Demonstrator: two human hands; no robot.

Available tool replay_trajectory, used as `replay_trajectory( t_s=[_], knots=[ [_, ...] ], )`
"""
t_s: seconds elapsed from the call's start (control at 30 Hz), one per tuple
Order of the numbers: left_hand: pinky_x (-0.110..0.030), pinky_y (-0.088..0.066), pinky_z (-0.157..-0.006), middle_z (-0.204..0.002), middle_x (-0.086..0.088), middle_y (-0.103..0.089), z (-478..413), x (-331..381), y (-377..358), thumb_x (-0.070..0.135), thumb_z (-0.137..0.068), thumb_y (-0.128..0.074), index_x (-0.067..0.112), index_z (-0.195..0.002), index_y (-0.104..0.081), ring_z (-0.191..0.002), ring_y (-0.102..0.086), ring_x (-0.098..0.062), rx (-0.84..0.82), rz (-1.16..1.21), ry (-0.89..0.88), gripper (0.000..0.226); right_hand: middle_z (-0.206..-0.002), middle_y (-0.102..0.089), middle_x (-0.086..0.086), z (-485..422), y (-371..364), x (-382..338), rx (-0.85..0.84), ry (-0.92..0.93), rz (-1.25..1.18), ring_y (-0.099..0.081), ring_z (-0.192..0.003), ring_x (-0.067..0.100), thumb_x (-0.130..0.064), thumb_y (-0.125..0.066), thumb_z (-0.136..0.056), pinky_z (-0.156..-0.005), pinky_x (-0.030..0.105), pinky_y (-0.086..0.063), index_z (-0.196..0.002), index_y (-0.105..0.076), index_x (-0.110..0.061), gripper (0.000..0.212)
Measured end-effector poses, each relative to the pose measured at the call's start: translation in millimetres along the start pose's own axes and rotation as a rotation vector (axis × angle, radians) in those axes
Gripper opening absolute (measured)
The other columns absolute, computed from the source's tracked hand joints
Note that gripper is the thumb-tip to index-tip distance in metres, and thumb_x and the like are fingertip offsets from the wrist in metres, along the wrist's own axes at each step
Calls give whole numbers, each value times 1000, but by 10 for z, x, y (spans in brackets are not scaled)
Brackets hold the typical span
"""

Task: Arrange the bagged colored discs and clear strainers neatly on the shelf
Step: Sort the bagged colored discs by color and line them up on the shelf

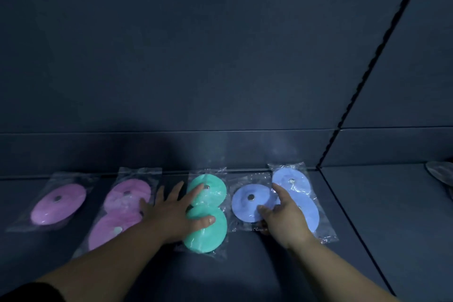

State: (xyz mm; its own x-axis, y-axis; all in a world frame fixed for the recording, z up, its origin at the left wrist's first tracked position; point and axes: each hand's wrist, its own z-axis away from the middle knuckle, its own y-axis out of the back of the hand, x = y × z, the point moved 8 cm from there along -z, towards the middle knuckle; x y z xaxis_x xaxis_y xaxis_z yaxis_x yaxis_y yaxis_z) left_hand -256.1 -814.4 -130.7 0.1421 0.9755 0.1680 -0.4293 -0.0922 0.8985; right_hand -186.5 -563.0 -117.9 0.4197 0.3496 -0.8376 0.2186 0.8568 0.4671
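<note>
**Pressing the green discs flat, touching the blue ones**

Five clear bags of discs lie in a row along the back of the dark shelf (245,270), close to its rear wall. From the left they are a bag with one pink disc (58,203), a bag with two pink discs (122,213), a bag with two green discs (210,230), a bag with one blue disc (245,206) and a bag with two blue discs (294,179). The two blue bags overlap, and the single disc lies over the left edge of the pair.

The left hand (171,213) lies palm down across the gap between the pink pair and the green pair. Its fingers (196,191) are straight and spread wide. The forefinger rests on the upper green disc, the thumb on the lower one, and the little finger reaches the edge of the pink pair.

The right hand (284,218) rests on the blue bags. Its forefinger (278,190) points straight out between the single disc and the pair, and its thumb lies on the single disc. The other fingers are curled at the near edge of that bag, and I cannot tell whether they grip it.

At the far right edge, beyond a seam in the shelf, sits a pale rounded thing (440,174), cut off and too dim to name.
</note>
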Motion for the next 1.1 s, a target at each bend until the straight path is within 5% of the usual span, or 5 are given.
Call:
replay_trajectory(
  t_s=[0.2,0.37,0.57,0.73,1.1],
  knots=[
    [-70,4,-106,-157,19,17,0,-342,-63,102,-38,-4,70,-131,13,-146,14,-29,40,-3,25,100,-129,-58,0,-45,-126,-132,-23,105,189,-58,-112,19,-26,-68,-84,-94,23,-44,-141,-39,-25,64],
    [-67,2,-108,-158,16,13,-28,-469,-47,102,-38,0,68,-134,10,-146,12,-29,82,2,39,102,-158,-7,6,38,-285,-384,24,345,579,-13,-146,24,-48,-67,-79,-114,24,-17,-148,-27,-23,83],
    [-60,8,-111,-159,17,6,64,-547,268,95,-41,20,55,-144,-5,-147,10,-18,320,-44,-3,114,-155,-30,4,176,-719,-619,12,622,798,-31,-139,39,-78,-34,-80,-111,50,-30,-136,-42,-44,66],
    [-62,10,-109,-160,14,7,109,-1070,219,92,-39,25,55,-145,-5,-147,11,-22,282,-148,140,116,-159,17,-13,95,-1035,-489,-220,404,879,22,-145,31,-98,-13,-57,-109,62,19,-141,9,-61,94],
    [-68,-2,-110,-158,18,16,109,-1861,207,100,-42,-7,61,-140,5,-146,16,-25,142,-55,161,106,-157,25,-12,129,-1573,-658,-230,367,1071,25,-143,35,-97,-9,-60,-100,74,15,-138,26,-56,95]
  ],
)
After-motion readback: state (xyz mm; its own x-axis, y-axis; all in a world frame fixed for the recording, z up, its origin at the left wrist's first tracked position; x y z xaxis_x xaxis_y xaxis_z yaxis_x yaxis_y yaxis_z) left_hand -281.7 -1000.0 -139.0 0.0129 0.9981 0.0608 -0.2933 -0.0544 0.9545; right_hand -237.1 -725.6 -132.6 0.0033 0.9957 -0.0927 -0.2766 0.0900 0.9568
